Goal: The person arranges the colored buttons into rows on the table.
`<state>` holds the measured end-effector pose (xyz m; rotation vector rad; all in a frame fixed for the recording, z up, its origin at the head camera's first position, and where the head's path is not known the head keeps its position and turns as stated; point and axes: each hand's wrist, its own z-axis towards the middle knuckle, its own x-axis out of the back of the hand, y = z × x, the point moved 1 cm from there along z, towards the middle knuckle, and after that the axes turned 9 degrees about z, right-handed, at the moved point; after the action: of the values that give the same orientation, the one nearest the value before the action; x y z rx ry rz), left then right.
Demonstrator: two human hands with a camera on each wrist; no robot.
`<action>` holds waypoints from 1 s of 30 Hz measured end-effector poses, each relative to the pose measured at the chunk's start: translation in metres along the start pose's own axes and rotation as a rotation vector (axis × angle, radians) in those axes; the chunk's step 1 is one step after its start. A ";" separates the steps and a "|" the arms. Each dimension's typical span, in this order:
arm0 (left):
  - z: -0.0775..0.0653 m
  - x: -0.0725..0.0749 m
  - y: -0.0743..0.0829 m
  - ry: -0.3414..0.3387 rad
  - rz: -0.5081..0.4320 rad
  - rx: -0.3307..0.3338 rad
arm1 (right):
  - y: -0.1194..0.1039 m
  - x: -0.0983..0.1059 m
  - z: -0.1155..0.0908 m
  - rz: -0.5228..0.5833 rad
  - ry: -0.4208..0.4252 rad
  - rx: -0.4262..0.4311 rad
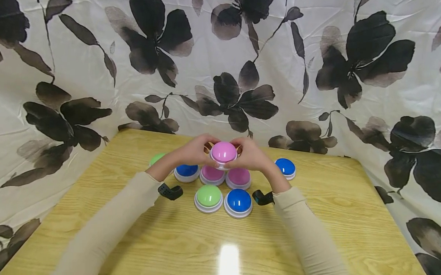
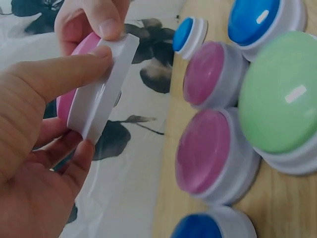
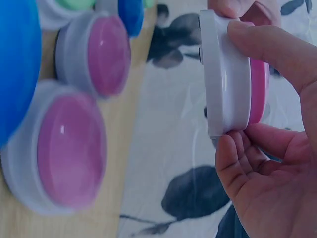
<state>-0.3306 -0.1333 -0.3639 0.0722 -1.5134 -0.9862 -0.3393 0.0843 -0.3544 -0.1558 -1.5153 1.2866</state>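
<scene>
Between them, my left hand [image 1: 197,151] and right hand [image 1: 252,155] grip a pink push button [image 1: 224,153] with a white base, lifted above the table. Each thumb presses the side of the white base, with the other fingers curled round it, as both wrist views show. Below it two more pink buttons [image 1: 212,174] [image 1: 239,177] sit side by side on the wood. Nearer me stand a green button [image 1: 208,196] and a blue button [image 1: 239,201]. Left of the pink pair is another blue button [image 1: 187,171].
A second green button [image 1: 156,157] stands at the left, partly hidden by my left forearm. Off to the right is a blue button [image 1: 285,166], beyond my right wrist. Behind the wooden table [image 1: 313,223] hangs a white cloth [image 1: 194,70] with dark flowers.
</scene>
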 end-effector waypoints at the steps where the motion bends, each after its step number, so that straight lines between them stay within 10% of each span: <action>1: -0.005 0.001 -0.001 0.000 -0.002 0.009 | -0.001 -0.003 0.001 0.004 -0.005 0.008; 30: -0.113 0.006 -0.032 0.067 0.016 0.100 | -0.035 -0.096 0.009 -0.028 -0.094 0.069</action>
<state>-0.2530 -0.2162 -0.3931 0.1623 -1.4992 -0.8867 -0.2901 0.0000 -0.3860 -0.0306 -1.5447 1.3378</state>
